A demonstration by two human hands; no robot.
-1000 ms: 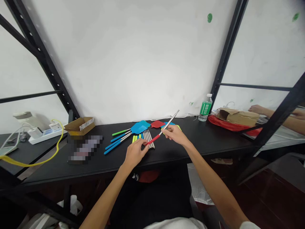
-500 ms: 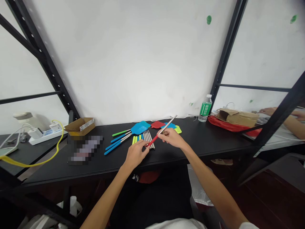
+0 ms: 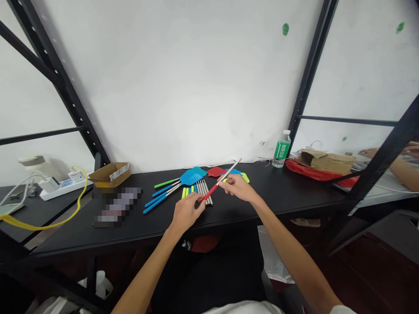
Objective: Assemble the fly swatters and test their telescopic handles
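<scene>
Head view: two hands (image 3: 186,213) grip one red-handled steel swatter shaft (image 3: 220,184).

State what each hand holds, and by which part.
The right hand pinches a steel fly-swatter shaft above its red grip; whether the left hand touches the grip's end cannot be told.

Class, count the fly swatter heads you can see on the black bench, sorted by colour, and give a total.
Blue swatter heads: 2
Red swatter head: 1
Yellow-green swatter head: 1
Total: 4
</scene>
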